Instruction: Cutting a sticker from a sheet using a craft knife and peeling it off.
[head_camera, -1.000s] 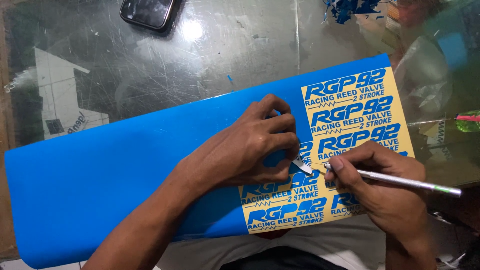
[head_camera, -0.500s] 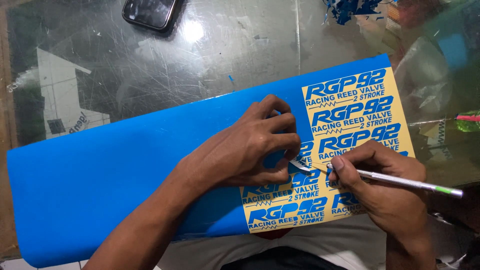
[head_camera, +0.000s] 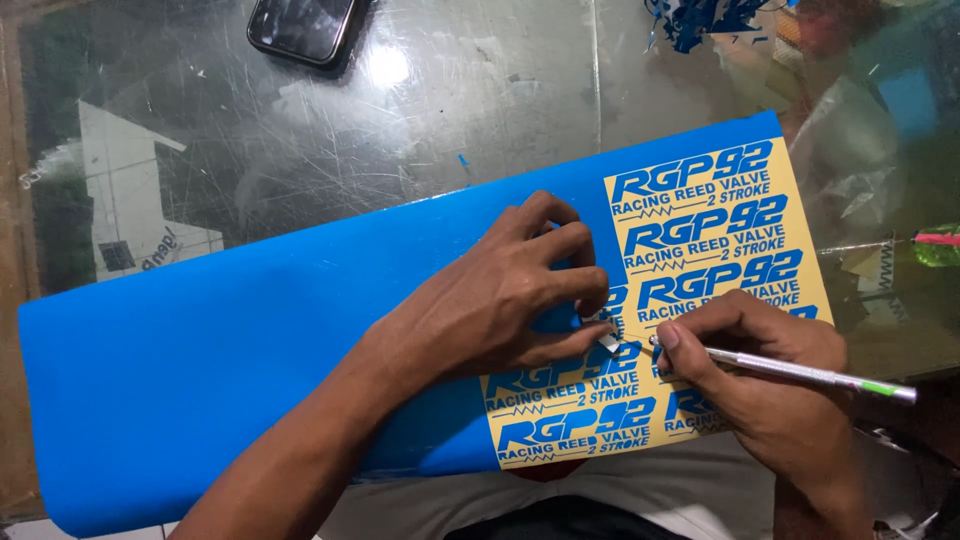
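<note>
A long blue vinyl sheet lies across a glass table. Its right end shows a yellow backing with rows of blue cut lettering. My left hand rests on the sheet at the edge of the yellow area, thumb and fingers pinching a small peeled strip of vinyl. My right hand grips a thin silver pen-like tool with a green band near its back end. The tool's tip touches the sheet right next to the pinched strip.
A dark phone lies at the table's far edge. A heap of blue vinyl scraps sits at the top right. Clear plastic and small items clutter the right side. The glass table reflects a lamp.
The hands have barely moved; the pinch and the tool's tip stay at the same spot on the sheet.
</note>
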